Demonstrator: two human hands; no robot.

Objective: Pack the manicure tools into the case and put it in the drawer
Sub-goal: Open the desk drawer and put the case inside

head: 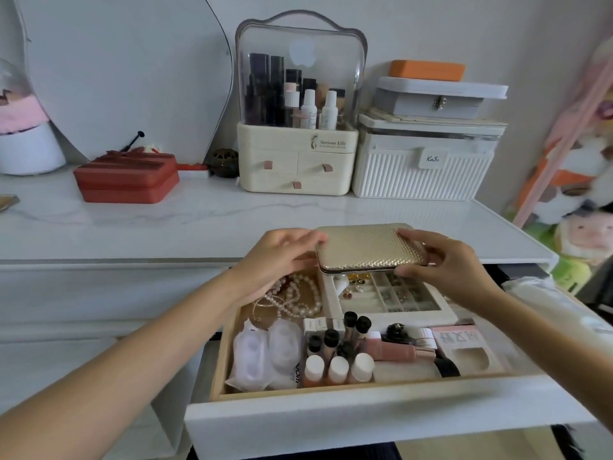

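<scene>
Both hands on the closed gold case [368, 248] — left hand [278, 260] gripping its left end, right hand [444, 260] pinching the right. It hangs above the open drawer [365, 423], over the jewellery tray [391, 314].

On the white marble-look tabletop [205, 210] a red zip box [127, 179] lies at the left, a cream cosmetics organiser [298, 161] with a clear domed lid and bottles inside stands at the middle, and a white ribbed box [421, 167] sits just beside it on the right. That ribbed box carries a grey latched box [434, 97] with an orange block [426, 70] on top. A curved mirror [126, 68] leans against the wall behind the red box, and soft toys [577, 234] are heaped at the far right.
</scene>
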